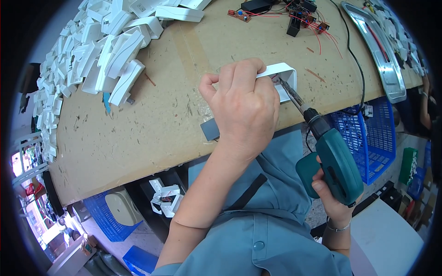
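My left hand [244,96] is closed, its fingers gripping a white plastic housing [289,72] near the table's front edge. The housing is tilted with its hollow side toward the right, and part of it is hidden behind my fingers. My right hand [334,198] is wrapped around the handle of a green pistol-grip power screwdriver [340,161]. Its long metal bit points up and left into the hollow of the housing; the exact contact point is too small to make out. Beside my left wrist lies a flat dark grey piece [210,129], partly covered.
A large heap of white housings [115,50] covers the table's far left. Small circuit boards with red wires [304,18] lie at the back. A black cable [349,46] runs past a metal tray [375,50] on the right. Blue baskets [380,138] stand below the table.
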Available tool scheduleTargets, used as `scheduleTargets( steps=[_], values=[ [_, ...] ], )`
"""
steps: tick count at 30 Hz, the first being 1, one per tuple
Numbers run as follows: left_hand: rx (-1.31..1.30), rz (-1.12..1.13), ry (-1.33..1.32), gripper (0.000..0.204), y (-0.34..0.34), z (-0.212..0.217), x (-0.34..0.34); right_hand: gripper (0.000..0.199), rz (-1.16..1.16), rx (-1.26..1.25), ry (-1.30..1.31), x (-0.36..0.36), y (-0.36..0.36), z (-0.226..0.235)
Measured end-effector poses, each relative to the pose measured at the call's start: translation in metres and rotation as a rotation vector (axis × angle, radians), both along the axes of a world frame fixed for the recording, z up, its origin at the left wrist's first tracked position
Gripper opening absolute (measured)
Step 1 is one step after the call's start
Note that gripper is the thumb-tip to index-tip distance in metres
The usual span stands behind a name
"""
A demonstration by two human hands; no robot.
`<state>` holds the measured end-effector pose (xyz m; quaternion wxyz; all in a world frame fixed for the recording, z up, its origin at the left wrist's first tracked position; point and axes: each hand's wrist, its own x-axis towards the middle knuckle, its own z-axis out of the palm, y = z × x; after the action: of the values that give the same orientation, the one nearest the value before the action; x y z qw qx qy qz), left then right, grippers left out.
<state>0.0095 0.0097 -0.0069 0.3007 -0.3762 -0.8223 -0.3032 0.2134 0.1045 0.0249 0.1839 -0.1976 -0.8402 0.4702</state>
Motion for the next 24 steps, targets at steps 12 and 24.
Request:
scheduleTargets(
  steps=[12,24],
  values=[
    [0.007,0.01,-0.008,0.007,0.002,0.0,-0.001,0.056,0.038,-0.308,0.082,0.019,0.001,-0.002],
    [-0.079,-0.187,-0.17,0.027,-0.021,0.01,-0.001,0.073,-0.195,-0.257,0.258,0.038,0.046,0.025]
  ],
)
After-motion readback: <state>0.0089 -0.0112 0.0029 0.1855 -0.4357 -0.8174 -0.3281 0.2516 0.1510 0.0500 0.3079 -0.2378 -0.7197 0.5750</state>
